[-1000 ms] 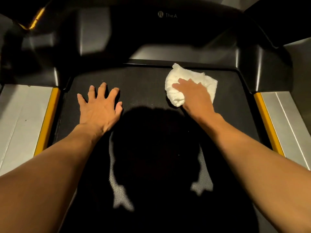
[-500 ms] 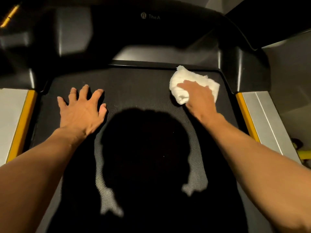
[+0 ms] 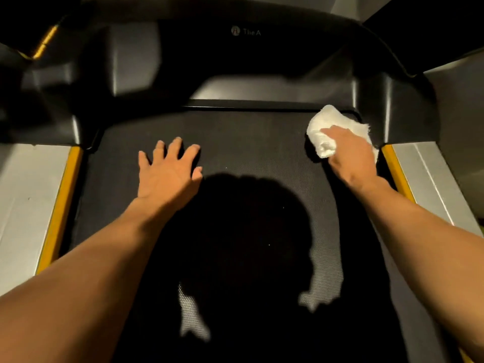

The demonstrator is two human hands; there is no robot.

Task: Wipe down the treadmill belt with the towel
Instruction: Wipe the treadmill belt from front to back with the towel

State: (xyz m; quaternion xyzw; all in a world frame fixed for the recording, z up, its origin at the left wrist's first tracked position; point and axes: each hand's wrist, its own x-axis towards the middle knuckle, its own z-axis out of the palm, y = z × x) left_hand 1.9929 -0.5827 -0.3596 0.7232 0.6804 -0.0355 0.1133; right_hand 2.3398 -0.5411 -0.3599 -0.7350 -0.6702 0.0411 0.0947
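The black textured treadmill belt (image 3: 248, 142) fills the middle of the head view, with my head's shadow falling across it. A bunched white towel (image 3: 320, 129) lies at the belt's far right corner, against the black housing. My right hand (image 3: 351, 155) sits on top of the towel and grips it, pressing it onto the belt; part of the towel is hidden under the palm. My left hand (image 3: 169, 174) rests flat on the belt left of centre, fingers spread and holding nothing.
The black motor cover (image 3: 235, 61) with a logo rises at the belt's far end and wraps round both corners. Yellow strips (image 3: 61, 205) (image 3: 395, 166) border the belt, with silver side rails (image 3: 23, 200) (image 3: 429, 179) outside them.
My right hand has slid the towel rightward along the far end of the belt into the right corner. My left hand has stayed flat on the belt.
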